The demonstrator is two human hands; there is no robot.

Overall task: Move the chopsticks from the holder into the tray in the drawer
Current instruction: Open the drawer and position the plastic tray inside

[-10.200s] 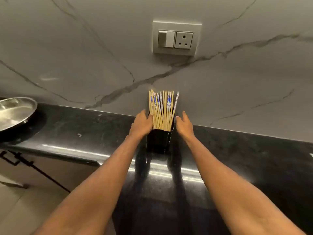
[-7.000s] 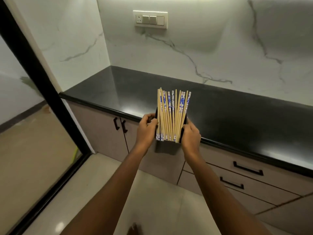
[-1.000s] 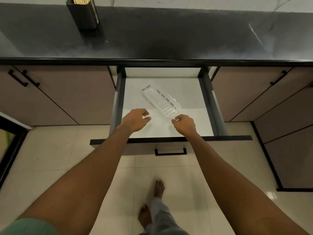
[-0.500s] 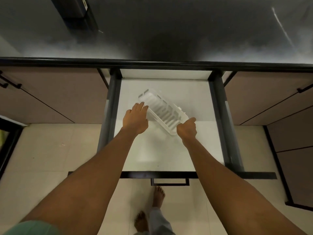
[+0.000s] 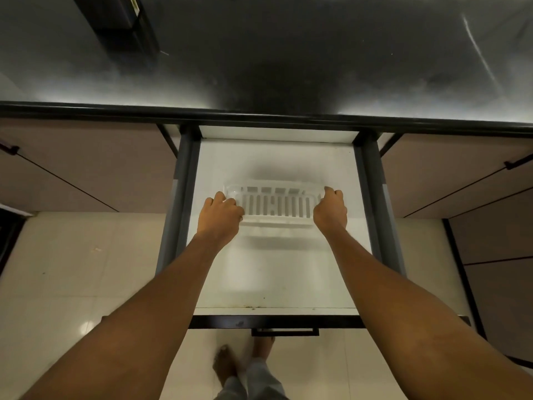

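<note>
A white slotted plastic tray [image 5: 277, 204] lies crosswise in the open white drawer [image 5: 277, 278], its long side parallel to the drawer front. My left hand [image 5: 220, 216] grips the tray's left end and my right hand [image 5: 330, 210] grips its right end. The black chopstick holder [image 5: 115, 15] stands on the dark counter at the top left; only its lower body shows and the chopsticks are cut off by the frame edge.
The black counter [image 5: 317, 53] overhangs the drawer's back. Grey drawer rails [image 5: 180, 197] run along both sides. Brown cabinet fronts with black handles [image 5: 516, 161] flank the drawer. My bare feet [image 5: 227, 368] stand on the tiled floor below the drawer front.
The tray lay diagonally in the drawer; both hands have closed on its ends and turned it square to the drawer front. The view has moved closer over the drawer.
</note>
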